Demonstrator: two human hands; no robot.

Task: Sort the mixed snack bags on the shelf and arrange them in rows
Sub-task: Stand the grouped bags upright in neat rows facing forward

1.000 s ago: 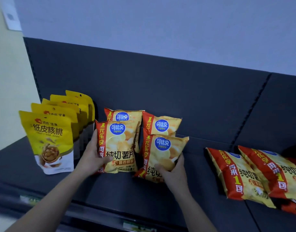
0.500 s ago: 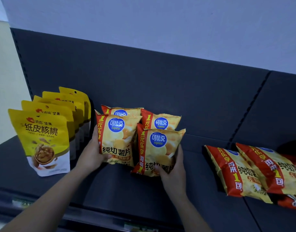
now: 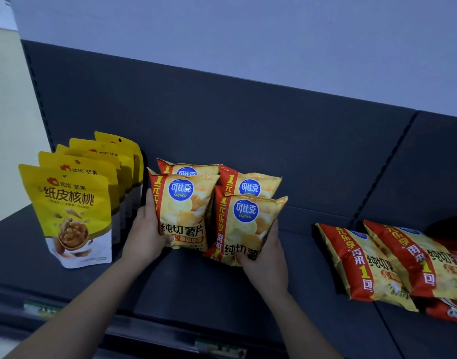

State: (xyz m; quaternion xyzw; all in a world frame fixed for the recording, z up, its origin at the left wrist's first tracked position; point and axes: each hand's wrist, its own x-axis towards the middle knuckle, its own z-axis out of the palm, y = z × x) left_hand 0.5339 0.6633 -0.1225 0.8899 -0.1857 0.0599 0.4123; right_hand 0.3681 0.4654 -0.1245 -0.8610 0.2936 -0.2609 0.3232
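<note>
Two hands are gripping upright bags on the dark shelf [image 3: 183, 281]: the left hand [image 3: 144, 237] is curling its fingers round the left edge of the front-left chip bag [image 3: 186, 211], just right of the row of yellow walnut pouches [image 3: 72, 216], while the right hand [image 3: 267, 260] is clasping the lower right corner of the front-right chip bag [image 3: 245, 229], one place farther from the pouches. Two rear chip bags [image 3: 250, 185] are standing directly behind these; loose chip bags [image 3: 364, 263] are lying flat well right of the pouches.
</note>
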